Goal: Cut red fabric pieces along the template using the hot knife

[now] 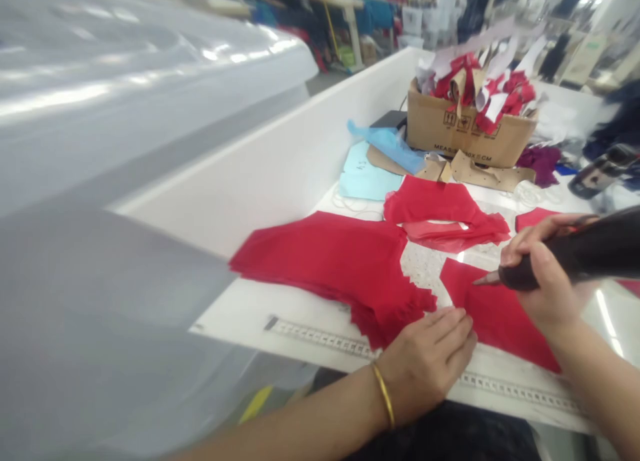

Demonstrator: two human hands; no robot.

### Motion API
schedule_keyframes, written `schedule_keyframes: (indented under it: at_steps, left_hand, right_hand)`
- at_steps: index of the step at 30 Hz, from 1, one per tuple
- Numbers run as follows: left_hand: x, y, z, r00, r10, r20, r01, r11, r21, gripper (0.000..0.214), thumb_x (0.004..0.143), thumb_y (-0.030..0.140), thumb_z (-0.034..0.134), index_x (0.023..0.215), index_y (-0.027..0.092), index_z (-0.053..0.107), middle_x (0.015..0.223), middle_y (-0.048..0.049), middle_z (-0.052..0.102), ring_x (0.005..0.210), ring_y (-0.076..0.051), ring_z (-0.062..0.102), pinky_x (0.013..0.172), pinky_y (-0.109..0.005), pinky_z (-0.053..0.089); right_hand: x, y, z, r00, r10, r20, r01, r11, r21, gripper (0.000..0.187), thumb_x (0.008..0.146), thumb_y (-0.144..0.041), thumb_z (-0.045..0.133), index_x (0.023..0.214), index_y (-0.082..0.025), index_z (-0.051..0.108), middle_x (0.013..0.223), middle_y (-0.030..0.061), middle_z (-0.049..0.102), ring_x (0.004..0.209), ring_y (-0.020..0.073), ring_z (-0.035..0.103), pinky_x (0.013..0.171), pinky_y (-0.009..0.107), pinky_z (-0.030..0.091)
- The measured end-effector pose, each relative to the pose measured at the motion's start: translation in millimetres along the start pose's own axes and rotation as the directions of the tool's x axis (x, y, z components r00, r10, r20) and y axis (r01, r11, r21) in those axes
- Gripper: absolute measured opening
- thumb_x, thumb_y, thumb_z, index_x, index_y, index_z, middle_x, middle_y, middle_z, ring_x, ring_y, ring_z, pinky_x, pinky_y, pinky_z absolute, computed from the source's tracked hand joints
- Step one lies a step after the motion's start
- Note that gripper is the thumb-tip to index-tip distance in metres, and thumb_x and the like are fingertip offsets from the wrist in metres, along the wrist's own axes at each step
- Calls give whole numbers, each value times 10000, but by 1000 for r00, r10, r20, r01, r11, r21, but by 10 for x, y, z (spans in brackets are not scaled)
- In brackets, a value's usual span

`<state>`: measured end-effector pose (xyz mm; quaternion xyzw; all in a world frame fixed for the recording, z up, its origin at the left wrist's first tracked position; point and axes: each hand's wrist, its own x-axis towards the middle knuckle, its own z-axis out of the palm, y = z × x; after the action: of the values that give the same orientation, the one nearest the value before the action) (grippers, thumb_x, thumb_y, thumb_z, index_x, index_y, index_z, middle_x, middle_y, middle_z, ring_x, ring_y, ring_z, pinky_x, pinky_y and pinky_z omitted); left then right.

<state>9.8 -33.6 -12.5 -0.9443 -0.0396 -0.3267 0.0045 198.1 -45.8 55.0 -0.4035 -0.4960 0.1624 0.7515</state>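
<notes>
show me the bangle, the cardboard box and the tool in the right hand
bangle (384, 395), head view, gold band
cardboard box (450, 131), head view, front panel
tool (600, 246), head view, dark handle

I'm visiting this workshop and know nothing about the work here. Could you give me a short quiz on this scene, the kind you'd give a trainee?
1. True or false: the left hand wears a gold bangle.
2. Which hand grips the dark-handled tool?
3. What fills the cardboard box?
A) red and white scraps
B) bottles
C) shoes

Key: 1. True. 2. The right hand. 3. A.
</notes>
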Motion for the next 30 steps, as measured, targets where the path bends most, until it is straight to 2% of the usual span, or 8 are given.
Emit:
schedule_keyframes:
  at_steps: [3,7,13,19,24,30]
  left_hand:
    - [115,-77,85,1000,1,22,-1,1000,31,237,993,73,491,1110,63,697,1169,-169,741,1144,-238,696,1054,-378,559]
    - [236,-198,179,999,-35,10,35,998,57,228,1010,148,519,1119,36,686,1163,-193,732,1146,-281,698,1017,-398,584]
    - [235,-252,240,996,-80,29,78,995,57,260,1021,221,538,1139,35,676,1161,-193,728,1136,-288,697,1018,-411,584]
    - [238,-254,252,995,-82,50,79,996,48,257,1012,226,555,1138,32,668,1133,-200,726,1094,-284,702,986,-414,594]
    - [266,-249,218,998,-60,31,59,998,38,251,1011,202,542,1141,31,673,1159,-196,726,1123,-290,696,1005,-414,585]
    - [260,-211,211,999,-36,22,35,999,37,240,1013,168,511,1112,36,685,1110,-176,746,1055,-280,723,966,-404,605]
  right_hand:
    - [141,152,-13,995,-50,-82,48,999,-25,269,857,-254,747,1034,-252,545,666,-66,611,526,133,587,552,301,546]
    - [226,265,12,991,-57,-123,53,998,-42,294,842,-282,749,1028,-236,526,672,-67,611,506,130,587,513,296,537]
    - [164,280,48,993,-2,-114,-7,997,-77,293,859,-284,706,1064,-259,498,660,-80,603,490,123,569,514,300,537]
    - [147,305,37,995,-5,-99,-3,997,-78,193,884,-274,689,967,-247,516,639,-76,603,465,119,558,465,285,516]
    - [163,242,-78,994,-43,-102,42,999,-18,264,882,-254,713,1070,-252,528,675,-75,631,509,120,588,524,283,539]
    - [136,180,-286,991,-52,-126,47,998,-45,265,860,-250,750,1041,-241,557,687,-63,634,533,122,600,533,278,529]
